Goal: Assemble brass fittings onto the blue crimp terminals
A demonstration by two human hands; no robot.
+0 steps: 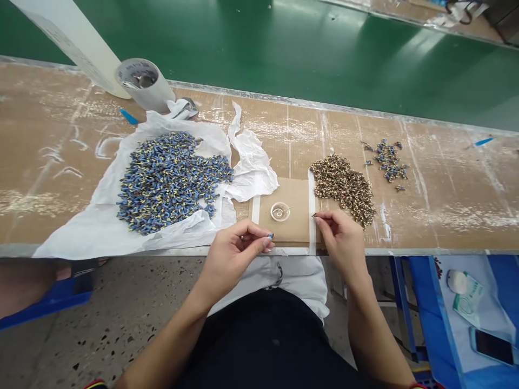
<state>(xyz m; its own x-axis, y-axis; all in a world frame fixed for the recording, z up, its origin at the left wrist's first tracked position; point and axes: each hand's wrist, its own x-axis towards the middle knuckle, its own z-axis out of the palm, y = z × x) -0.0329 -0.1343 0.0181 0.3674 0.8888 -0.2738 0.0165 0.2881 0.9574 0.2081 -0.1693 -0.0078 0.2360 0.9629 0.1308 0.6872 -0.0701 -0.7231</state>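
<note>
Between the thumb and fingers of my left hand [237, 251] is a small blue piece [270, 235], near the front edge of the table. My right hand [343, 237] pinches a small dark brown piece [314, 215] beside the white tape strip. A small round clear dish [280, 212] with a thin stick in it sits on a cardboard pad [295, 194] between my hands. Left of them lies a large pile of blue and yellow pieces [166, 181] on white paper [97, 216]. A pile of brown and cream pieces [344, 186] lies just beyond my right hand.
A loose group of blue and brown pieces [390, 160] lies at the right. A wide tape roll [146, 89] stands at the back left, near crumpled paper [253, 162]. Low at the right, a phone [492, 346] rests in a blue-edged container. Part of a person shows at the lower left.
</note>
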